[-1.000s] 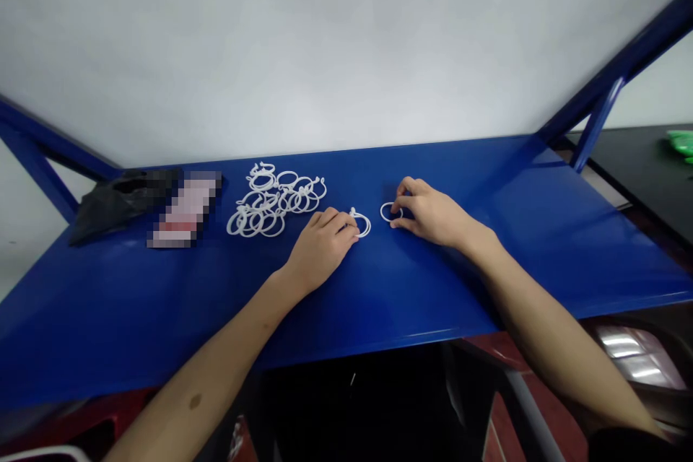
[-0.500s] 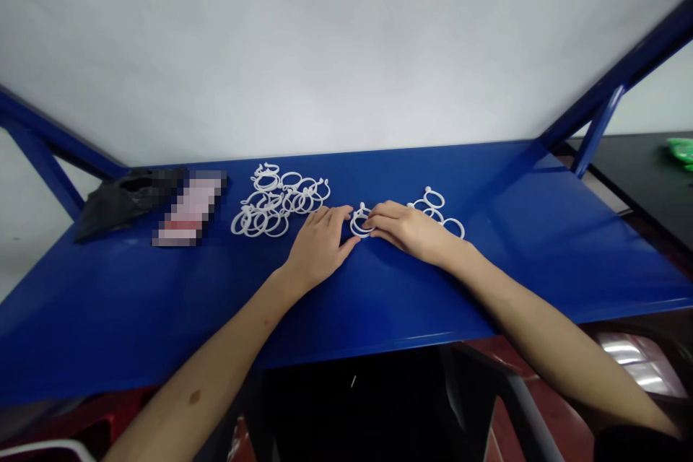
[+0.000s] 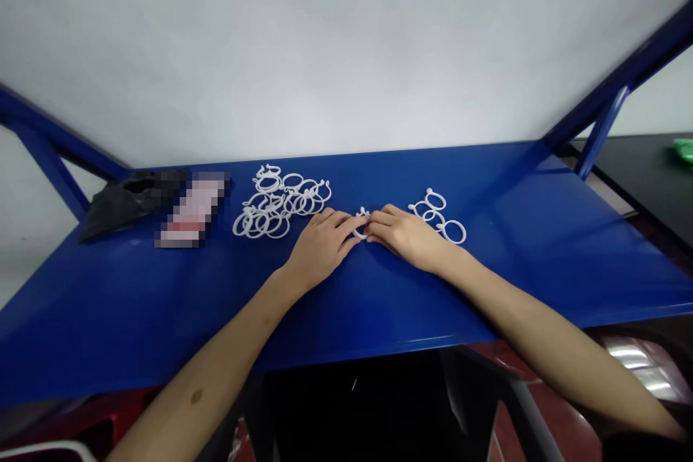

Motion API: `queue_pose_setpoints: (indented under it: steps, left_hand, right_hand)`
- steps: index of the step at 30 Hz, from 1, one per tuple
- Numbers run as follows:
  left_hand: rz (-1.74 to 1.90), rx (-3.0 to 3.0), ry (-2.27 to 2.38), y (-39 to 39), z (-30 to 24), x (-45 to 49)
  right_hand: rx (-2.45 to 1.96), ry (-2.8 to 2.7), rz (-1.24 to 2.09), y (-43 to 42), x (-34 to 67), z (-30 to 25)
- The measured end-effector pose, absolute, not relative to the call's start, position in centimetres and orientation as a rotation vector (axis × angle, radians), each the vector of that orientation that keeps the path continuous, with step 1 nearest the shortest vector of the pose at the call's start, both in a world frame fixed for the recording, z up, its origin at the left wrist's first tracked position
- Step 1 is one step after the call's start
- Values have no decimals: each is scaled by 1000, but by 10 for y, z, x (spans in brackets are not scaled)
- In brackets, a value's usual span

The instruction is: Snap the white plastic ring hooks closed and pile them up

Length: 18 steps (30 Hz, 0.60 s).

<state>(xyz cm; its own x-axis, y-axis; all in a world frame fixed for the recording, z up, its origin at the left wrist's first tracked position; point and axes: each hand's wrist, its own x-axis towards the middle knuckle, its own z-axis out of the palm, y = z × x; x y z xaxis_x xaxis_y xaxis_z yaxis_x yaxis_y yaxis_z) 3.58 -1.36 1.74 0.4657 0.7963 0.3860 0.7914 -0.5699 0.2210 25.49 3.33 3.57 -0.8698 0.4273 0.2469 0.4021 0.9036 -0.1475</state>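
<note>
White curtain rings (image 3: 359, 232), each with a small eyelet, are between my two hands at the middle of the blue table; fingers cover much of them. My left hand (image 3: 323, 245) grips them from the left, its thumb and fingers closed at the edge. From the right, my right hand (image 3: 403, 232) pinches the same rings with bent fingers. A larger heap of white curtain rings (image 3: 279, 224) lies left of my left hand. Beyond my right hand rests a small loose group of white curtain rings (image 3: 455, 232).
The blue table (image 3: 379, 303) has slanted blue side braces (image 3: 603, 126) and a pale wall behind it. A black plastic bag (image 3: 116, 206) and a blurred pinkish packet (image 3: 195, 206) lie at the left. A dark surface (image 3: 647, 173) with a green object (image 3: 685, 150) stands at the far right.
My left fingers have moved right and closed over the rings in the middle. My right hand has shifted slightly, and the rings there are more covered.
</note>
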Motion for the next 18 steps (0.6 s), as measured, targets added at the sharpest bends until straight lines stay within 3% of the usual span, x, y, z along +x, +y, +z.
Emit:
queue_pose_setpoints:
  steps: [18]
  left_hand:
    - [663, 2723, 1536, -11, 13, 40]
  right_hand:
    - [-642, -2814, 99, 34, 246, 33]
